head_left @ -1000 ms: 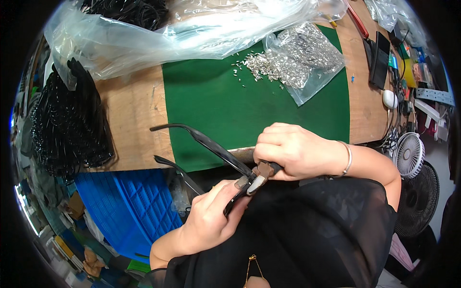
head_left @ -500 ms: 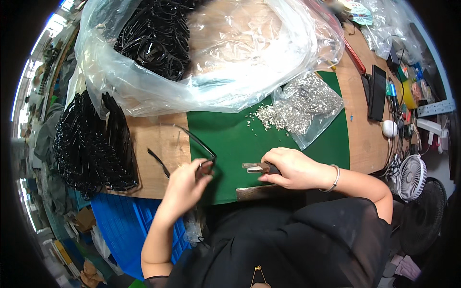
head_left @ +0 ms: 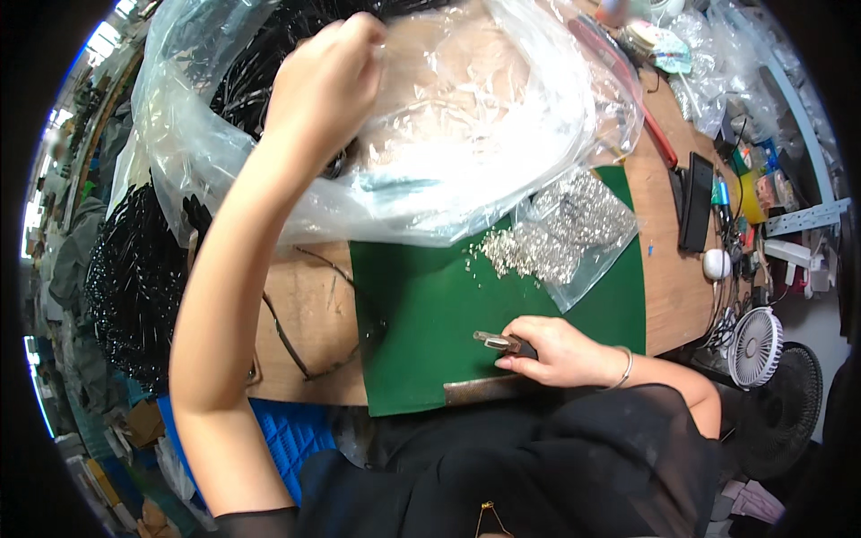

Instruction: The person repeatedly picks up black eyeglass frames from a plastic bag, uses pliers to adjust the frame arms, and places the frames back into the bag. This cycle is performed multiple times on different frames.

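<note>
While bent over the worn wooden bench (head_left: 309, 300), holds the left hand (head_left: 327, 76) high at the upper left of the frame, clenched on the crumpled film of the large clear plastic bag (head_left: 466, 134), right by the thin black plastic rods (head_left: 260, 72) packed inside it. Cannot tell through the glare whether a rod already sits in that fist.

Rests the right hand (head_left: 556, 351) at the lower centre, near the front edge of the green rectangular mat (head_left: 413, 314), fingers curled round a small silvery metal tool (head_left: 496, 341) whose tip points left across the mat. Shows no black piece under that tool, and nothing else in that grasp.

Has two slim dark curved rods (head_left: 296, 332) lying loose on the bare wood just left of the mat, well apart from both hands; possibly worked pieces, though the view does not settle it.

Leaves plenty unhandled, judging by the stock: a dense heap of similar black rods (head_left: 134, 269) at the far left, the big bag well filled, and a smaller clear bag of tiny silver parts (head_left: 578, 220) at the upper right of the mat, with a scatter of loose silver bits (head_left: 511, 255) spilled onto the green.

Reads as a gap between pieces, with far more stock untouched than set aside.
</note>
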The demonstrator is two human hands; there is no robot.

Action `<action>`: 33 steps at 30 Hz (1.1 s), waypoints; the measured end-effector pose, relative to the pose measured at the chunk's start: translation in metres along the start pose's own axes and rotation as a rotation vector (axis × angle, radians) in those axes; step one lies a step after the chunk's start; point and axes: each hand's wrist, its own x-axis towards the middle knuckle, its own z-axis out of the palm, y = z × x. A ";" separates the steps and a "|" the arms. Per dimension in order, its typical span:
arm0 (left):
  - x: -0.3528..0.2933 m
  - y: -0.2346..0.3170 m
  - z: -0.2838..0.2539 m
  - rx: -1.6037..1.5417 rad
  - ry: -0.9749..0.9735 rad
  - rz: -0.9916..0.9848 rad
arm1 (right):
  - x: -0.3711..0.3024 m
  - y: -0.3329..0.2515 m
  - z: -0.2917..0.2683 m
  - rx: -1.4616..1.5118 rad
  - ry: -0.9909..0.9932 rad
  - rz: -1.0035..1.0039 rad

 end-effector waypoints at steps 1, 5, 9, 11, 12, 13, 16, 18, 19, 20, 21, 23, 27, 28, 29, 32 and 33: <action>0.024 -0.011 0.015 0.270 0.029 0.086 | -0.001 0.001 0.002 0.004 0.016 0.043; 0.098 -0.035 0.043 0.577 -0.045 -0.069 | -0.001 -0.004 0.003 0.064 0.082 0.053; 0.090 -0.061 0.054 0.845 0.282 0.098 | -0.007 0.003 0.000 0.069 0.095 0.113; 0.085 -0.070 0.049 0.896 0.239 0.051 | -0.005 0.007 0.001 0.113 0.088 0.149; 0.086 -0.071 0.043 0.841 0.314 0.073 | -0.003 0.006 -0.001 0.083 0.079 0.145; 0.086 -0.069 0.037 0.801 0.321 0.083 | -0.002 0.003 -0.001 0.053 0.069 0.140; 0.080 -0.049 0.001 0.558 0.218 0.030 | -0.009 0.003 -0.003 0.039 0.015 0.085; 0.066 -0.021 -0.043 0.027 0.004 -0.246 | -0.016 0.004 -0.002 -0.008 0.018 0.051; 0.068 -0.036 -0.047 -0.174 -0.026 -0.139 | -0.018 0.004 -0.004 -0.042 0.019 0.052; 0.051 -0.045 -0.058 -0.397 -0.114 -0.098 | -0.020 0.003 -0.001 -0.014 0.032 0.063; 0.038 -0.018 -0.072 -0.590 -0.119 -0.252 | -0.023 0.006 0.001 -0.011 0.063 0.045; 0.011 0.035 -0.087 -0.846 -0.131 -0.449 | -0.028 0.006 -0.002 -0.120 0.058 0.102; -0.052 0.091 -0.116 -1.411 -0.181 -0.853 | -0.017 0.008 0.005 -0.593 0.333 -0.060; -0.063 0.107 -0.121 -1.480 -0.185 -0.905 | -0.013 0.014 0.008 -0.685 0.337 -0.021; -0.072 0.124 -0.126 -1.548 -0.189 -0.957 | -0.010 0.021 0.012 -0.776 0.340 0.017; -0.121 0.155 -0.121 -1.713 -0.064 -1.046 | -0.024 0.019 0.028 -0.806 0.353 0.013; -0.134 0.165 -0.120 -1.774 -0.012 -1.074 | -0.029 0.016 0.028 -0.767 0.341 -0.021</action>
